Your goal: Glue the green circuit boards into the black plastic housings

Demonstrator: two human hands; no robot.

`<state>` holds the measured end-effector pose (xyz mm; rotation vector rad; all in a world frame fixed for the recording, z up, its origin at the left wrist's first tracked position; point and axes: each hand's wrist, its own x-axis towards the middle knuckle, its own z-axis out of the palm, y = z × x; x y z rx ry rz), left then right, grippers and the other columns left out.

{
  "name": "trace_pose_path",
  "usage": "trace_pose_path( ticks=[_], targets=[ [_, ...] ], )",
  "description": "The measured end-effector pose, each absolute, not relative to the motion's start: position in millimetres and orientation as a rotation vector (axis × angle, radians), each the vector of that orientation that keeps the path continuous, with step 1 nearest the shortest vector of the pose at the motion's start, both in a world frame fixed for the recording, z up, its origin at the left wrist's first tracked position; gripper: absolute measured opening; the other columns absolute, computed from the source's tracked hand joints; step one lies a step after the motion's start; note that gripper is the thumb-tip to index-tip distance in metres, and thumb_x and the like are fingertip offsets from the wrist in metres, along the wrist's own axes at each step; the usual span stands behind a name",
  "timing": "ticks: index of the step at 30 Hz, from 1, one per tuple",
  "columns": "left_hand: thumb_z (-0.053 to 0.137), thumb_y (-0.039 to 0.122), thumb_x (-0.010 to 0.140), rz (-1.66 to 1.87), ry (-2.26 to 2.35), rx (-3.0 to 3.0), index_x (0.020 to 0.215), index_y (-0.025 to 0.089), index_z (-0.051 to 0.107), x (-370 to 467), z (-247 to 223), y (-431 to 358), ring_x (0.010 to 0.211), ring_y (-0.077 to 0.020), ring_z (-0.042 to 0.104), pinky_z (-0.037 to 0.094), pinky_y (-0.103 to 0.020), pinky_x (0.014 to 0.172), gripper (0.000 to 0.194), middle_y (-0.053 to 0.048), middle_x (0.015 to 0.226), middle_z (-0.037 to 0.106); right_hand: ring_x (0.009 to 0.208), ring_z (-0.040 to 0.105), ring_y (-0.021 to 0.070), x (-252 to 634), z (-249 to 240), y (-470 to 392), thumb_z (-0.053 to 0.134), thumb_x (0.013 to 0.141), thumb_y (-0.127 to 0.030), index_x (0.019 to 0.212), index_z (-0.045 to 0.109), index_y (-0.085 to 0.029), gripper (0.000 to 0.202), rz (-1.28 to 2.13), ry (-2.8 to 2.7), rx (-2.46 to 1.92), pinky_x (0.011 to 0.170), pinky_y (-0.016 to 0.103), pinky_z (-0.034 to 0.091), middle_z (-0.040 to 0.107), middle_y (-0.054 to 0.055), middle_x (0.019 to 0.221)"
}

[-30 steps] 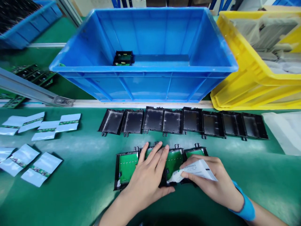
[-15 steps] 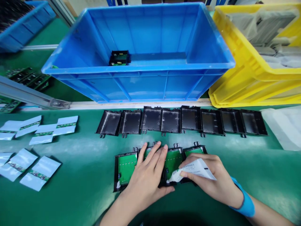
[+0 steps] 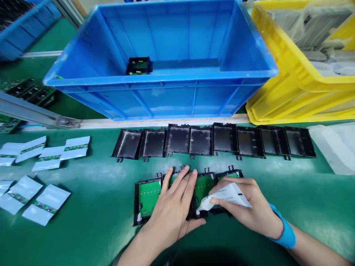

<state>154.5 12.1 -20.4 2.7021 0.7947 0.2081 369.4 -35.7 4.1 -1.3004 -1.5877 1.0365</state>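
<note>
Near the front of the bench stands a row of black plastic housings with green circuit boards inside. My left hand lies open across the middle ones, fingers stretched out and thumb along the near edge. Between the thumb and fingers of my right hand is a white squeeze tube, tilted with its nozzle down at the near left corner of a circuit board. White paste shows at that corner. Another white blob sits in the near left corner of the leftmost housing. My hands partly cover the row.
Behind runs a row of black housings with no boards in them. A large blue bin holding a few assembled units and a yellow crate with wrapped items stand beyond. At left lie several white-faced boards; at right, a white sheet.
The tube nozzle stays at the same housing corner, where a white blob now shows more clearly. My right hand has shifted slightly left; my left hand stays in place.
</note>
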Motion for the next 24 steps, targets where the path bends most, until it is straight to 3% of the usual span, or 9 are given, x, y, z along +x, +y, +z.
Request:
trace_pose_path(
  ticks=[11, 24],
  targets=[
    [0.078, 0.061, 0.071, 0.207, 0.796, 2.712, 0.153, 0.0, 0.015, 154, -20, 11, 0.146, -0.0336, 0.03, -0.004, -0.05, 0.123, 0.12, -0.018, 0.146, 0.051, 0.069, 0.066, 0.0107, 371, 3, -36, 0.071, 0.089, -0.016, 0.09, 0.07, -0.022, 0.006, 1.012, -1.61, -1.315, 0.061, 0.021, 0.051, 0.071, -0.002, 0.085],
    [0.083, 0.053, 0.069, 0.21, 0.806, 2.686, 0.153, 0.001, 0.015, 154, -18, 12, 0.145, -0.0335, 0.031, -0.003, -0.05, 0.123, 0.12, -0.018, 0.147, 0.05, 0.074, 0.064, 0.0157, 372, 18, -37, 0.062, 0.091, -0.009, 0.101, 0.066, -0.017, 0.013, 0.906, -1.814, -1.183, 0.064, 0.027, 0.052, 0.07, 0.004, 0.086]
  ],
)
